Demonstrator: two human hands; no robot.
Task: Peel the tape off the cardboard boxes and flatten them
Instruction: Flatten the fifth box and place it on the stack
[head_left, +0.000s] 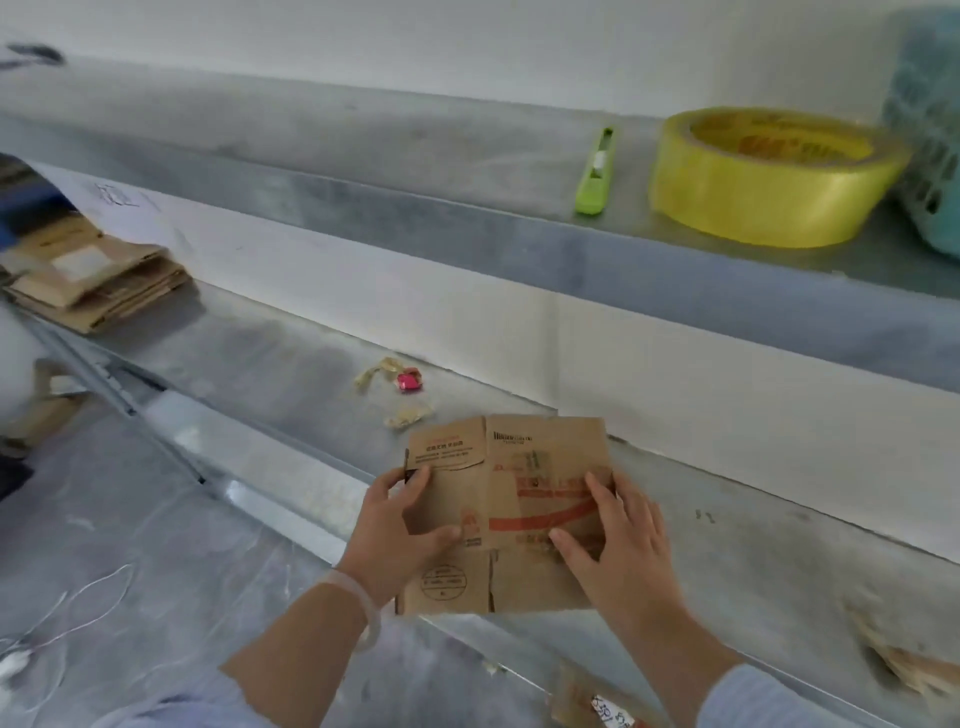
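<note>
L hand + R hand spread flat | pressing flattened box | on metal shelf

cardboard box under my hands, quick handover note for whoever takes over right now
Left hand and right hand both press flat on the flattened box on the lower shelf.
Done: this box lies flat; a stack of flattened boxes sits far left; crumpled tape scraps lie behind the box.
To do, likely: move it to the stack; more cardboard at the right edge, state unclear.
</note>
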